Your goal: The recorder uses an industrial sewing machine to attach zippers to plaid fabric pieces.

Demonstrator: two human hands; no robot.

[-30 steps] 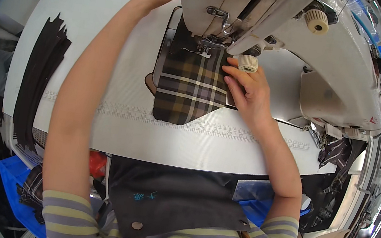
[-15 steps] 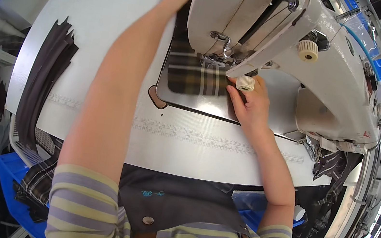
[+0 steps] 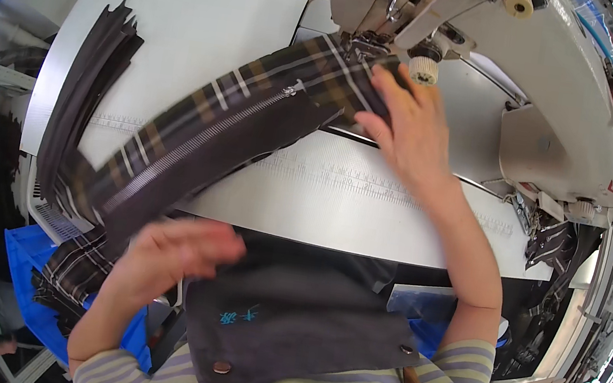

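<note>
Beneath the machine [image 3: 563, 94], in the head view, we had one end of the plaid cloth [image 3: 204, 110]; from there it slanted down to our left, across the white table [image 3: 318, 220] to its front edge. Our right hand [image 3: 416, 132] lay at that upper end, fingers spread and thumb apart, with the cloth under the fingertips and reaching away to their left. Our left hand [image 3: 173, 251] was at the table's front edge, near the lower end of the cloth; its fingers were blurred, and we could not tell whether they pinched anything. We counted one cloth, one zip [image 3: 205, 133] along it, one slider [image 3: 289, 91], two cream knobs [image 3: 424, 68] on the machine, one bundle of dark strips [image 3: 84, 98] at left, and two snaps [image 3: 221, 368] on one apron [image 3: 293, 339].
</note>
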